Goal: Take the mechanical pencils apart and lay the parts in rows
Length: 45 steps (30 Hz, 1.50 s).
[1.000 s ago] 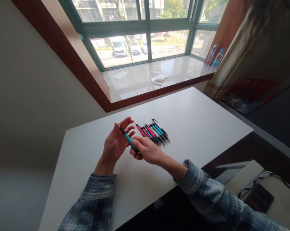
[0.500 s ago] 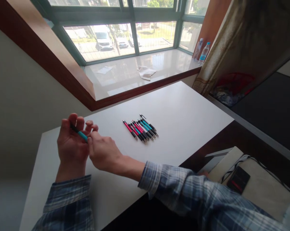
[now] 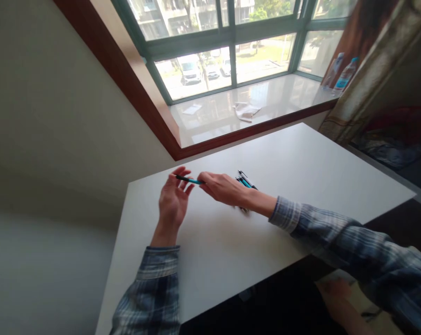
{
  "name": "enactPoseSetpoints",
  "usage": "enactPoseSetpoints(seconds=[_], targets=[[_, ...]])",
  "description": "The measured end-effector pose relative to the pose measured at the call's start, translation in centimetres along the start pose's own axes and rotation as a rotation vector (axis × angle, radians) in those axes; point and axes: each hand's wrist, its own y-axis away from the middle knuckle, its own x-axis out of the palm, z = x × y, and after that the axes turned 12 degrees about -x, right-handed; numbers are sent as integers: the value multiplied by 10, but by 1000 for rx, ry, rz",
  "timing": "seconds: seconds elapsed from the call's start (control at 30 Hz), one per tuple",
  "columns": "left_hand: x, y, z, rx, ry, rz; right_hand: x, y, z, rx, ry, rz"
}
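A left hand point(image 3: 172, 201) and a right hand point(image 3: 227, 190) share one teal pen point(image 3: 195, 181) above a white table point(image 3: 210, 270).
The left thumb and fingers lightly pinch its dark end, with the other fingers loosely spread, and the right hand is closed around the other end. Holding both ends probably stops it from wobbling. More pens point(image 3: 245, 181) lie together just past the right hand, maybe grouped so they are easy to reach. The right hand and wrist hide most of them (so I can't count them). Behind the table, a shiny window sill point(image 3: 210, 126) has a crumpled cloth point(image 3: 245, 111) and two bottles point(image 3: 343, 79), well apart from the hands and not in their way.
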Motion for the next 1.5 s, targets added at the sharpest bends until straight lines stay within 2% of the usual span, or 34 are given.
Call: enactPoseSetpoints(seconds=[0.13, 0.2, 0.27, 0.37, 0.43, 0.6, 0.83, 1.03, 1.2, 1.37, 1.5], targets=[[2, 12, 10, 2, -137, -22, 3, 20, -11, -6, -19, -95], [5, 18, 12, -6, -84, -61, 0, 26, -11, -3, -85, -109], [8, 22, 12, -53, 5, -47, -3, 30, -9, 24, -174, -106], [11, 26, 12, -113, 93, -18, -4, 31, -4, 117, -365, -79], [11, 26, 12, -134, 136, -48, -2, 31, -1, 159, -452, -51], [12, 26, 13, -123, 204, -130, 0, 29, 1, 75, -307, -87], [18, 30, 7, -175, 152, 2, -3, 31, 0, 140, -315, -81], [14, 25, 10, -114, 93, -45, -10, 30, 1, 77, -245, -4], [10, 24, 11, -106, 26, -43, -11, 29, -1, 85, -191, 5], [9, 27, 7, -168, 38, -13, -11, 28, -1, 128, -271, 7], [9, 28, 5, -156, 52, -27, -11, 28, 2, 133, -320, 1]])
